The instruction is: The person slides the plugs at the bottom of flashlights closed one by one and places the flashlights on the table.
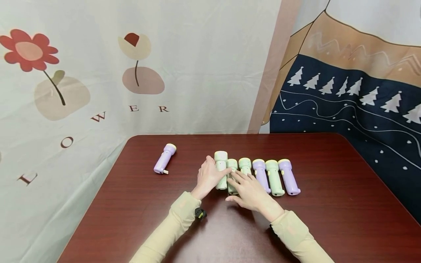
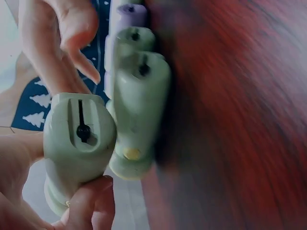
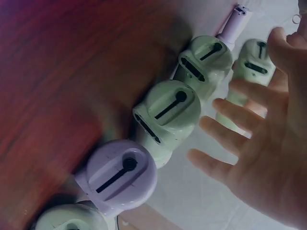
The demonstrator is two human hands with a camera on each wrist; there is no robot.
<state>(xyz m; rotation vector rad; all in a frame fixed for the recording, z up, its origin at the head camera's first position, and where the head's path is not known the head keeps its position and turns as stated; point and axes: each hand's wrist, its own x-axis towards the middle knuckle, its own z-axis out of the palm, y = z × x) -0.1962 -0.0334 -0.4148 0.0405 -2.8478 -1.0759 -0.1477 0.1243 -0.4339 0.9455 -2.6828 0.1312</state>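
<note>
My left hand grips a pale green flashlight at the left end of a row, its lens end pointing away from me. The left wrist view shows my thumb and fingers round the green flashlight, which appears lifted above its neighbour. My right hand is spread over two more green flashlights, one beside the held one and one farther right, partly hiding both. The right wrist view shows the right hand with its fingers extended; whether they touch anything I cannot tell.
The row goes on rightward with a purple flashlight, a green flashlight and another purple flashlight. A separate purple flashlight lies at the far left of the dark red table. Printed curtains hang behind.
</note>
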